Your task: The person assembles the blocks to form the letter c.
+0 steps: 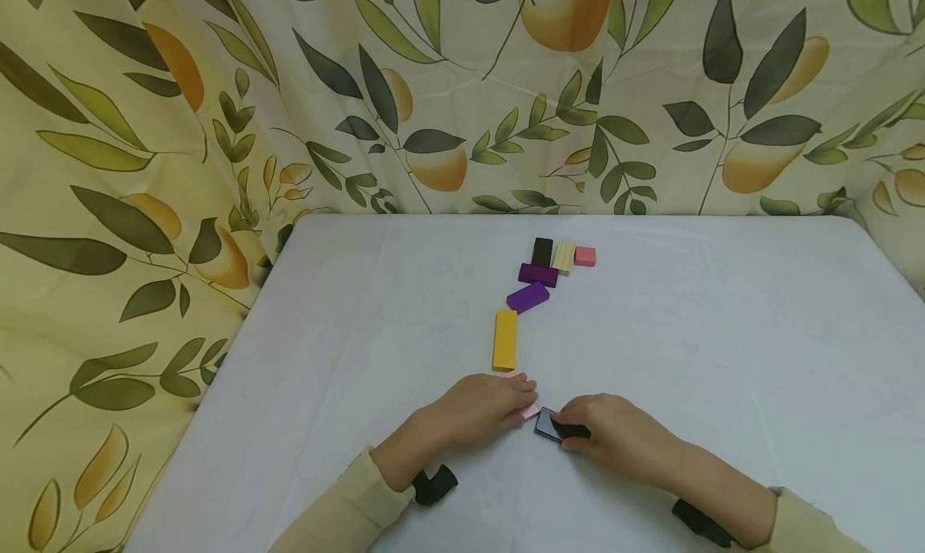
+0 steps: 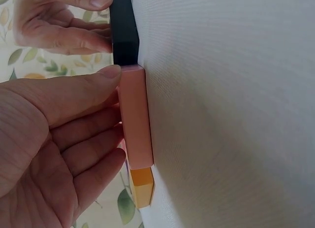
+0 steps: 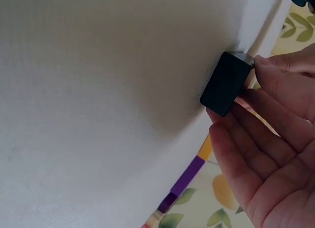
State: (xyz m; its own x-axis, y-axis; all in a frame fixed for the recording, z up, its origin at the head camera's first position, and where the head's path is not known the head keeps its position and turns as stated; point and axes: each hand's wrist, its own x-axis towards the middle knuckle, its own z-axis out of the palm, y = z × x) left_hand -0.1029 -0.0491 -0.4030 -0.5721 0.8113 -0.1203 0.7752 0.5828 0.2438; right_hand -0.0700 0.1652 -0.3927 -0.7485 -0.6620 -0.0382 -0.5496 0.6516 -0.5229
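Observation:
My left hand [image 1: 486, 408] rests over a pink block [image 2: 136, 117], fingertips and thumb touching its top, the fingers nearly straight. Much of that block is hidden under the hand in the head view. With thumb and fingers my right hand [image 1: 614, 433] pinches a black block [image 3: 225, 84] at the table surface. One end of the black block meets the pink block's end in the left wrist view. Beyond the pink block's far end lies a yellow block [image 1: 504, 340], lengthwise.
Further back, a violet block [image 1: 527, 297] and a dark purple block [image 1: 538, 275] continue the line. Behind them sit a dark brown block [image 1: 542, 252], a cream ridged block [image 1: 564, 258] and a small coral block [image 1: 585, 256]. A white cloth covers the table [image 1: 361, 320]; patterned curtain hangs behind.

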